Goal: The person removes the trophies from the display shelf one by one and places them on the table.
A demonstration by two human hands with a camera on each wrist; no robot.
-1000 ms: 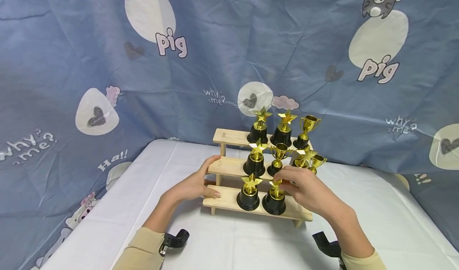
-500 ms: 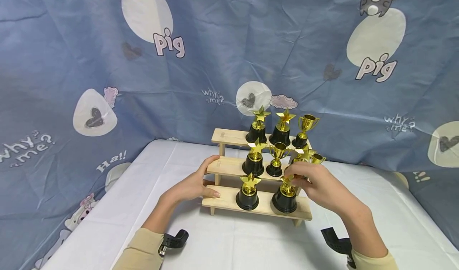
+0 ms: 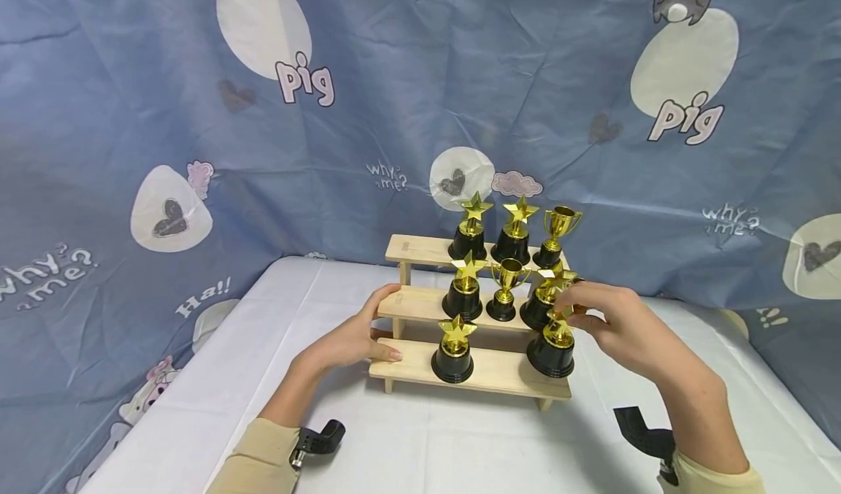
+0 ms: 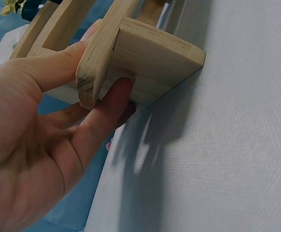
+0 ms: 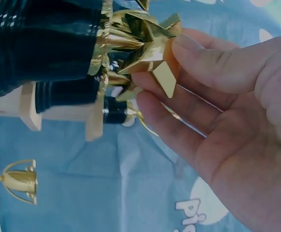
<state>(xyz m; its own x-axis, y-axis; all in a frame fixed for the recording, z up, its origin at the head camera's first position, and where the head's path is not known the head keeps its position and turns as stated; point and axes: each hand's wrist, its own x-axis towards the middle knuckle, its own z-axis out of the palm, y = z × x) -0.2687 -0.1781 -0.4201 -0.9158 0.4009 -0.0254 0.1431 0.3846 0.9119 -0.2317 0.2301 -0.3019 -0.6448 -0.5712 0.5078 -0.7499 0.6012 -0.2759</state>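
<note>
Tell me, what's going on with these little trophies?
A person's right fingers pinch the star of a trophy at the right end of the lowest shelf; whether it rests there is unclear. The left fingers grip the left end of the wooden stand. Another star trophy stands on that shelf; each shelf above holds three.

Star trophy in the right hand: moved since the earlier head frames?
Yes, rightward: against the lowest wooden shelf in the head view, the star trophy has gone from just right of the middle to the right end.
</note>
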